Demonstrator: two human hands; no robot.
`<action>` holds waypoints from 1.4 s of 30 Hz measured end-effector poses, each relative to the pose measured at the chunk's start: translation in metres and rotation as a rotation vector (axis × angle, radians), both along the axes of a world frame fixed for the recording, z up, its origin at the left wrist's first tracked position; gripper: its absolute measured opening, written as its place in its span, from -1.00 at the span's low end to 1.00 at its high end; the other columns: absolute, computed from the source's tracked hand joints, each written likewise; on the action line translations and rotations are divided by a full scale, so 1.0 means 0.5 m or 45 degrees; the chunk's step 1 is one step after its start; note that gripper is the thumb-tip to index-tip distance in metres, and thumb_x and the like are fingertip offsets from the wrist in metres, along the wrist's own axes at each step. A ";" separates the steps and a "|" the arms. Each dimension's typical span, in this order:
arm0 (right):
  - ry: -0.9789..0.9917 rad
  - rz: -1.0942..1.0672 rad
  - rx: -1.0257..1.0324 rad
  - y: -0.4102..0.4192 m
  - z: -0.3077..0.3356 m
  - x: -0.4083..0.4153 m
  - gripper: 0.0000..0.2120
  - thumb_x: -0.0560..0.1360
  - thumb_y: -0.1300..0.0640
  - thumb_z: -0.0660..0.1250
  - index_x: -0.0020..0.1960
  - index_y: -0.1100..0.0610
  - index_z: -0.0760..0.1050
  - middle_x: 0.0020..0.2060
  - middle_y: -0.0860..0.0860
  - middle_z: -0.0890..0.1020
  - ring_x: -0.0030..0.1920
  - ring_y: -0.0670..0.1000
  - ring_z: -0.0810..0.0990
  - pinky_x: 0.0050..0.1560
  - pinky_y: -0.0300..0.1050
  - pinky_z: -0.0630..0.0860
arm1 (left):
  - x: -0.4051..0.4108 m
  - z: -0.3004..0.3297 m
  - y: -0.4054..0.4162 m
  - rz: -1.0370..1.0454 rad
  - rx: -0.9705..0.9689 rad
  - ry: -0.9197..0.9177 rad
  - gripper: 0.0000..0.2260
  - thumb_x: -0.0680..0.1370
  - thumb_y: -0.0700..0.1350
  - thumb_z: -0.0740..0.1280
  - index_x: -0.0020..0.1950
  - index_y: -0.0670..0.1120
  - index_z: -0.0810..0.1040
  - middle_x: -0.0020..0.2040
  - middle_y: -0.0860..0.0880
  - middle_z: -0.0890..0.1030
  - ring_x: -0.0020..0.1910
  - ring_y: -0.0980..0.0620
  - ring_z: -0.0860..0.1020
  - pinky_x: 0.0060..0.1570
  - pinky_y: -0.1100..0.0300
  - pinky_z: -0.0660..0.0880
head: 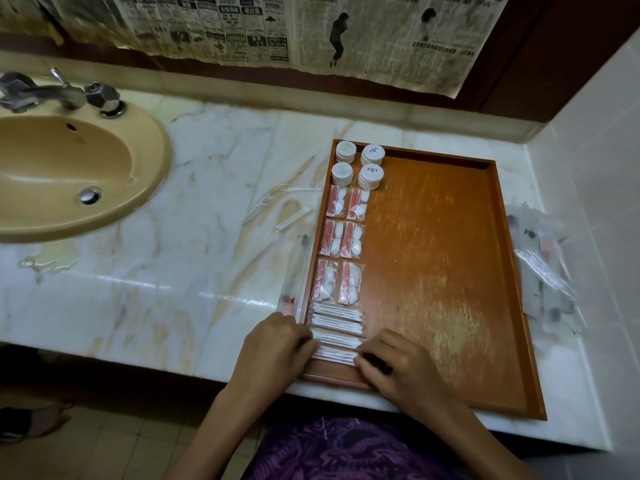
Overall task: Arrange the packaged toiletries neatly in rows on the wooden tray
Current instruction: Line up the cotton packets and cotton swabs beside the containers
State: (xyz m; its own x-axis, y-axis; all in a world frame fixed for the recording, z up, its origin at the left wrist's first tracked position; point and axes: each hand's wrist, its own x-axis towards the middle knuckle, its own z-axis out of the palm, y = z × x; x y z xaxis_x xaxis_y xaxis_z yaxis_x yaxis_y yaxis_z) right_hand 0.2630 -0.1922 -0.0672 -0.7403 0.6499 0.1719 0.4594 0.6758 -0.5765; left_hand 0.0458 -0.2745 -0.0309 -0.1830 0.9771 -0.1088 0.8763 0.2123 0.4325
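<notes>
The wooden tray (pixel 450 258) lies on the marble counter, right of centre. Down its left side run two columns: round white soap stacks (pixel 360 164) at the far end, then clear packets with pink files and cotton (pixel 343 244), then several white cotton swab packets (pixel 337 332) at the near end. My left hand (pixel 277 344) and my right hand (pixel 394 367) pinch the two ends of the nearest swab packet in the tray's near-left corner. More clear packets lie outside the tray: a long one (pixel 294 271) along its left edge and a pile (pixel 540 261) to its right.
A tan sink (pixel 69 168) with a chrome faucet (pixel 62 93) sits at the left. Small clear-wrapped items (pixel 284 209) lie on the counter (pixel 190 254) between sink and tray. A tiled wall rises at the right. Newspaper covers the wall behind.
</notes>
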 end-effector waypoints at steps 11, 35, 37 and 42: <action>-0.490 -0.515 0.103 0.107 -0.020 0.010 -0.49 0.58 -0.15 0.11 0.41 0.09 0.41 0.47 0.12 0.34 0.48 0.16 0.26 0.42 0.19 0.16 | -0.162 -0.016 0.228 0.433 0.192 -0.023 -0.75 0.55 -0.05 0.34 0.19 -0.10 0.63 0.06 -0.15 0.62 0.10 -0.13 0.55 0.05 0.04 0.46; -0.545 -0.525 0.131 0.113 -0.022 0.005 -0.40 0.55 -0.19 -0.04 0.43 0.08 0.41 0.49 0.09 0.31 0.51 0.11 0.21 0.48 0.16 0.05 | -0.096 0.047 0.146 0.194 0.548 -0.319 -0.90 0.51 -0.19 0.43 0.00 -0.09 0.69 -0.16 0.05 0.68 -0.23 0.12 0.56 -0.18 0.27 0.47; -0.539 -0.523 0.135 0.114 -0.022 0.005 -0.41 0.55 -0.19 -0.04 0.42 0.09 0.41 0.48 0.09 0.32 0.50 0.11 0.22 0.48 0.15 0.05 | -0.057 0.051 0.106 0.037 0.420 -0.369 -0.92 0.50 -0.16 0.43 -0.04 -0.03 0.69 -0.20 0.14 0.63 -0.22 0.19 0.51 -0.19 0.38 0.39; -0.534 -0.521 0.126 0.113 -0.024 0.005 -0.41 0.55 -0.19 -0.04 0.42 0.08 0.41 0.49 0.08 0.31 0.51 0.10 0.20 0.48 0.15 0.04 | -0.002 0.032 0.022 -0.341 0.305 -0.169 -0.92 0.52 -0.10 0.36 -0.13 -0.06 0.63 -0.22 0.04 0.60 -0.15 0.03 0.49 -0.10 0.20 0.41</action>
